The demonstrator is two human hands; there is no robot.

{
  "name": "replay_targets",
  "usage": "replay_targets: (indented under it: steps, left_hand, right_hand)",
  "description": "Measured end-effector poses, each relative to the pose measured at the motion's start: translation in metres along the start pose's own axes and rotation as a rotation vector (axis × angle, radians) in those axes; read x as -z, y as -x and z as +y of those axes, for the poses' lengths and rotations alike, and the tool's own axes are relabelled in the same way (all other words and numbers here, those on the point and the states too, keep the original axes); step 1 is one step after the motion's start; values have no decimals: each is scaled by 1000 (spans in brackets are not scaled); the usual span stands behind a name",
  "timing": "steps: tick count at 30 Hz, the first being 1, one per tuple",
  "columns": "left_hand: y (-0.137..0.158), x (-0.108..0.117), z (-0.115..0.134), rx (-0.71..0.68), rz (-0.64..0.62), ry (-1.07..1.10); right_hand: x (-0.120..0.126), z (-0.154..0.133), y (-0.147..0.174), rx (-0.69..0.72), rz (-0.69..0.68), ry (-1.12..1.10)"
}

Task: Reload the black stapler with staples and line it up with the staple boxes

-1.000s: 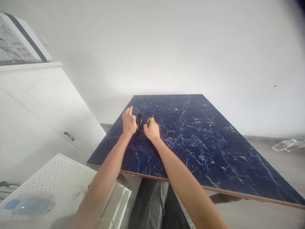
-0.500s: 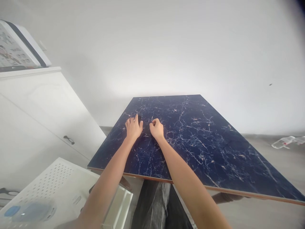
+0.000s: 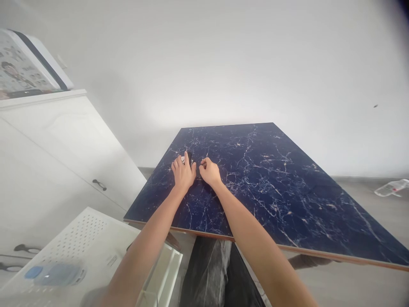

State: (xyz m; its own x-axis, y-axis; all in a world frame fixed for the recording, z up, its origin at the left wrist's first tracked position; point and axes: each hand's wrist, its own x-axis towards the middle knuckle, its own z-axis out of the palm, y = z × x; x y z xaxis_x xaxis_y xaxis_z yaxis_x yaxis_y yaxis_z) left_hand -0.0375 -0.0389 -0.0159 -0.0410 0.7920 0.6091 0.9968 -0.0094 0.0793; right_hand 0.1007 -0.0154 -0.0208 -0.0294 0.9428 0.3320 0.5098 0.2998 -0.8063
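My left hand (image 3: 184, 172) rests palm down on a dark blue marble-patterned table (image 3: 271, 192). Between its index finger and thumb a small black object (image 3: 189, 155) with a silvery edge shows; the hand covers the rest, so its kind is unclear. A bit of something white (image 3: 182, 159) peeks out among the fingers. Just to the right, my right hand (image 3: 210, 171) is closed with the fingers curled towards the thumb, close above the tabletop. Whatever it pinches, if anything, is too small or hidden to make out. A narrow gap separates the two hands.
White cabinets (image 3: 64, 145) with dark handles stand at left, a printed case (image 3: 28, 64) on top. A perforated white surface (image 3: 79, 232) at lower left bears a blue-capped clear bottle (image 3: 60, 274). Clear plastic (image 3: 391, 187) lies on the floor at right. A wall rises behind the table.
The view has shifted slightly. More of the black object and the white bit now shows by my left hand, and the right hand's fingers have moved a little closer to it.
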Motion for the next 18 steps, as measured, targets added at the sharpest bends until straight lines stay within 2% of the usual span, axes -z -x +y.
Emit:
replay_targets:
  steps: [8,15,18]
  left_hand:
    - [10,-5,-1,51,-49,-16]
    - [3,-1,-8,-43,-57,79]
    - [1,2,-9,-106,-41,125]
  right_hand:
    - [-1,0,0,-4,-5,-2]
    - [0,0,2,23,-7,-9]
    - [2,3,-1,-23,30,-65]
